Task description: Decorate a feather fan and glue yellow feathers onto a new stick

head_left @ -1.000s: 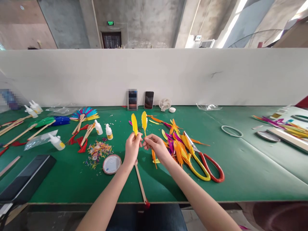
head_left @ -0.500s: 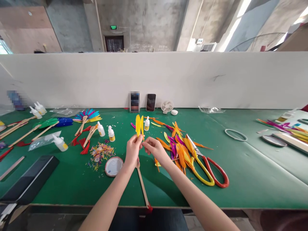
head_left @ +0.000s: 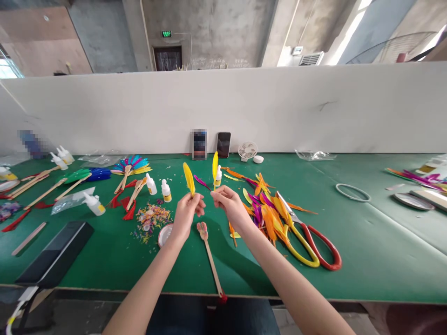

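Observation:
Between the thumb and fingers of my left hand (head_left: 188,213) a yellow feather (head_left: 189,178) stands up, leaning left. My right hand (head_left: 227,203) pinches another yellow feather (head_left: 215,170), held nearly upright. The two hands are apart, above the green table. Below them lies a wooden stick (head_left: 212,263) with a rounded, smeared head and a red tassel (head_left: 222,298) at the near edge. A purple feather (head_left: 201,182) lies behind the hands. Right of my right hand is a pile of orange, purple and yellow-green feathers (head_left: 268,218), partly under large scissors (head_left: 323,249) with red and yellow handles.
Left of my hands are small white bottles (head_left: 166,191), colourful scraps (head_left: 150,218), a round lid (head_left: 164,235) and several feather fans (head_left: 131,166). A black box (head_left: 56,253) lies front left. Phones (head_left: 224,144) and a small fan (head_left: 247,150) stand against the white partition (head_left: 265,107).
The two yellow feathers, close together before, are now apart, one in each hand. My hands have separated, the left moving left and the right moving right. The view has shifted slightly.

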The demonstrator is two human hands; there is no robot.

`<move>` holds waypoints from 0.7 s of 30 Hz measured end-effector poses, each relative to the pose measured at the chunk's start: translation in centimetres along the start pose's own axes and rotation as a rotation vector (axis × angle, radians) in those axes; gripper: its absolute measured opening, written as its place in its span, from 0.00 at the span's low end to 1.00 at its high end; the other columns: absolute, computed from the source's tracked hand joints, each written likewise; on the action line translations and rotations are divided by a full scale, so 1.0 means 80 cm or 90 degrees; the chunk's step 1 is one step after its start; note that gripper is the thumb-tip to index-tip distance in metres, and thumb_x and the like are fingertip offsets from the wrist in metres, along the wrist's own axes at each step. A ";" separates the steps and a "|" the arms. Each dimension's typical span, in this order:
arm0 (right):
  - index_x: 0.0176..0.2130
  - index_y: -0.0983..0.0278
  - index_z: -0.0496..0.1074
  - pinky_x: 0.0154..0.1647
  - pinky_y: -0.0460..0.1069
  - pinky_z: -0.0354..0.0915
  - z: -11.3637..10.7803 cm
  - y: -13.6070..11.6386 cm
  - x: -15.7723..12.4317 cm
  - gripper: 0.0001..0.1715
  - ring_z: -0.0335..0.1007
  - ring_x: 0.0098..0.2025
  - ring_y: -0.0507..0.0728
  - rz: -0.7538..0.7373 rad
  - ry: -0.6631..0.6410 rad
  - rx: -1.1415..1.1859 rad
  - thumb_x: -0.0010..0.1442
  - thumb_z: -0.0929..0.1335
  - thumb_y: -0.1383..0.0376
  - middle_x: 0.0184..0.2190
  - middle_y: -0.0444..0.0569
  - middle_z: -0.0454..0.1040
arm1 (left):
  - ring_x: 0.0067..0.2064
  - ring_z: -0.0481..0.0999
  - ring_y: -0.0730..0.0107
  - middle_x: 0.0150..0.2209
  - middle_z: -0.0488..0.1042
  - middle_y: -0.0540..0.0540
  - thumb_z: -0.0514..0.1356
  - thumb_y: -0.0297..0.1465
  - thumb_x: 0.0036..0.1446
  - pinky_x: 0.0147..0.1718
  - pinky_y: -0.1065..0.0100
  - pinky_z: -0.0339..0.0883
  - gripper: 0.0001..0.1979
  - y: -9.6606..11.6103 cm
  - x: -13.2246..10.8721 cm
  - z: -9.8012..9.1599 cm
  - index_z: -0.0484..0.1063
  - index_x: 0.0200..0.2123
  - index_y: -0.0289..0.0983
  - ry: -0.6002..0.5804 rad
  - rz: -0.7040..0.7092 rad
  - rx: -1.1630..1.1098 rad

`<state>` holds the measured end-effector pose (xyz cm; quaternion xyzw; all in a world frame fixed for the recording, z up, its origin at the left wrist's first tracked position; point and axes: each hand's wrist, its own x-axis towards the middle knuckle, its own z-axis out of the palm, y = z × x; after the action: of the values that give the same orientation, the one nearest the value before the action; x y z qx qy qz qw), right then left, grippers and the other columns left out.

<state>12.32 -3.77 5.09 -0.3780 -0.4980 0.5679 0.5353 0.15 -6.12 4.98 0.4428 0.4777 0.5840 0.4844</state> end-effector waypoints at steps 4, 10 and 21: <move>0.21 0.63 0.64 0.26 0.45 0.57 0.013 -0.001 0.004 0.13 0.58 0.24 0.48 -0.009 -0.043 0.034 0.43 0.69 0.57 0.20 0.39 0.62 | 0.15 0.64 0.80 0.19 0.68 0.53 0.58 0.42 0.45 0.15 0.75 0.55 0.15 -0.004 0.000 -0.002 0.63 0.23 0.35 -0.066 -0.002 0.070; 0.22 0.63 0.63 0.14 0.44 0.48 0.021 0.002 0.000 0.13 0.49 0.14 0.45 0.038 -0.095 0.046 0.44 0.67 0.56 0.15 0.37 0.59 | 0.13 0.65 0.77 0.19 0.69 0.53 0.60 0.43 0.41 0.12 0.74 0.54 0.17 -0.010 -0.004 0.003 0.62 0.25 0.35 -0.139 -0.044 0.081; 0.22 0.63 0.66 0.25 0.45 0.58 0.007 0.003 0.002 0.10 0.59 0.21 0.47 0.028 -0.099 0.108 0.44 0.68 0.59 0.18 0.40 0.65 | 0.20 0.64 0.81 0.23 0.69 0.50 0.63 0.36 0.41 0.18 0.75 0.58 0.12 -0.006 -0.004 -0.002 0.66 0.26 0.34 -0.197 -0.170 -0.219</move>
<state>11.69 -3.68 5.01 -0.2969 -0.4801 0.6473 0.5122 0.07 -6.47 4.48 0.3712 0.3461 0.5125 0.6927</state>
